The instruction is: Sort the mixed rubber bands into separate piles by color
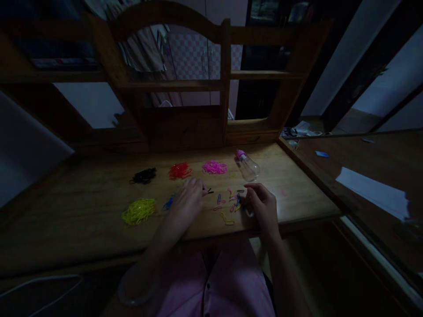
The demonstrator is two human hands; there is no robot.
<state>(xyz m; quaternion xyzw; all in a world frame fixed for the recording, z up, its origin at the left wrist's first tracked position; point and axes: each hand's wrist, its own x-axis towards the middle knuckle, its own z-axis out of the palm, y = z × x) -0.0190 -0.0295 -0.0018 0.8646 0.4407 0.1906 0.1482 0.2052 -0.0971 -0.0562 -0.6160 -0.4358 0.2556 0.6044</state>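
My left hand is over the middle of the desk, its fingers curled round a dark, thin band that juts out past the fingertips. It partly covers a small blue pile of bands. My right hand rests by a loose mix of coloured rubber bands. Its thumb and fingers are closed together, and what they hold, if anything, is too dim to see. A yellow band lies in front of the mix. Behind are separate piles of black bands, red bands and pink bands.
Yellow bands are heaped at the left. A clear bulb-shaped bottle with a pink cap lies behind my right hand. A wooden shelf unit rises at the desk's back. White paper lies on the surface to the right.
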